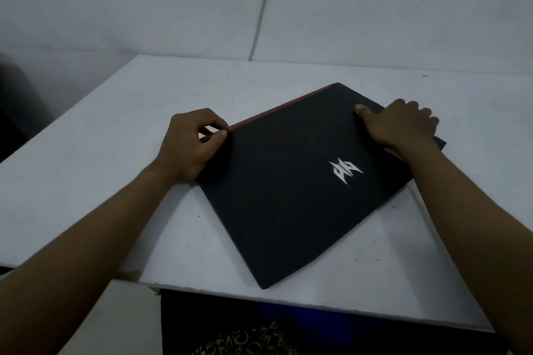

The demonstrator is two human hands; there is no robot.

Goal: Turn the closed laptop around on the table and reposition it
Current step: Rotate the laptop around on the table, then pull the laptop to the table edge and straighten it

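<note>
Closed black laptop (pixel 288 181), silver emblem (pixel 345 172) unreadable, is set diagonally on table (pixel 115 123), corners gripped by left hand (pixel 190 147) and right hand (pixel 403 123).

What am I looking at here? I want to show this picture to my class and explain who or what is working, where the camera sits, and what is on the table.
No machine here: a person works with two bare hands. The single camera is worn on the head, looking forward and down. On the white table lies a closed black laptop, turned cornerwise, one corner near the front edge. The left hand pinches the corner by the red hinge strip; the right hand has its grip over the far right edge. A cable hangs behind.
</note>
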